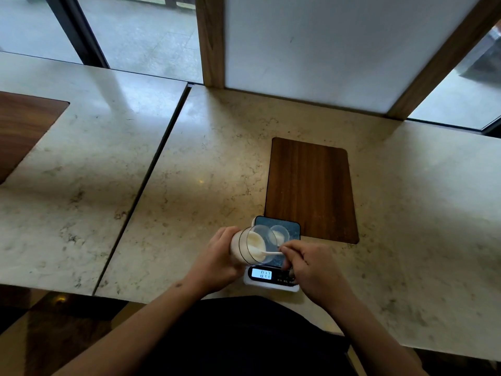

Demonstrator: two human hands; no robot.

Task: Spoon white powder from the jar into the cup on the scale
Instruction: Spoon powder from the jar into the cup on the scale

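While display (261, 274) reads 0.17: tilted jar (248, 246), spoon (267, 253) inside

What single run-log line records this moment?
left hand: tilts clear plastic jar | right hand: white spoon in jar mouth | clear cup: on digital scale, some white powder

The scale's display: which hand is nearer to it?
Right. The right hand holds the spoon just beside the display; the left hand holds the tilted jar, farther left.
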